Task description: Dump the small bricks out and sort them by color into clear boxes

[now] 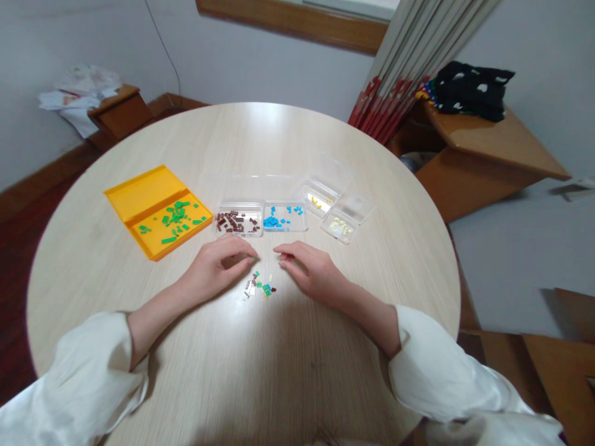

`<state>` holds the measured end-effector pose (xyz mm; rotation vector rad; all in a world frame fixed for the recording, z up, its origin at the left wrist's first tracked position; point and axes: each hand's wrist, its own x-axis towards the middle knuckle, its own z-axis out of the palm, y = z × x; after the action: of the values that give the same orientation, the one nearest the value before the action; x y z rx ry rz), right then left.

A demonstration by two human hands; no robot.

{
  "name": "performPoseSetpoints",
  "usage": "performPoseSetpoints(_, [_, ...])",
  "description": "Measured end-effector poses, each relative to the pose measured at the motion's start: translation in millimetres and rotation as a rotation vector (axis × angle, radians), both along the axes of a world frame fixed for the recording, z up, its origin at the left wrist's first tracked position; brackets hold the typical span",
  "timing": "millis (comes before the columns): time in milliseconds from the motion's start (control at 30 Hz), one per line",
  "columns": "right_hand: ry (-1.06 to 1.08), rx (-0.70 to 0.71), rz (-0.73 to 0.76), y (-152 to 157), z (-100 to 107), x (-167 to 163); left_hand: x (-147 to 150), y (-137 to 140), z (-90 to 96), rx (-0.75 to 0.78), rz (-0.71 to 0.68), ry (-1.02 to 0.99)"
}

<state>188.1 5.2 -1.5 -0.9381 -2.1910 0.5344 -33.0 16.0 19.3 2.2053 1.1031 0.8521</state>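
Note:
My left hand pinches a small green brick between thumb and fingertips. Across a small gap, my right hand has its thumb and fingers drawn together; a pale speck shows at the fingertips, too small to name. Below and between both hands lies a loose pile of tiny building bricks in green, blue, brown, white and yellow. Just beyond the hands stand a clear box of brown bricks and a clear box of blue bricks.
An open yellow case with green bricks lies at the left of the round table. To the right are small clear boxes with yellow bricks and pale bricks, lids open. A wooden stool carries black cloth beyond the table.

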Motion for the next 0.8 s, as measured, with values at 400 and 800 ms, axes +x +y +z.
performPoseSetpoints(400, [0.078,0.021,-0.002,0.6,1.2,-0.3,-0.7,0.7,-3.1,-0.025,0.000,-0.003])
performPoseSetpoints(800, [0.100,0.132,-0.015,2.6,3.7,-0.1,-1.3,0.8,-3.7,-0.008,0.012,-0.025])
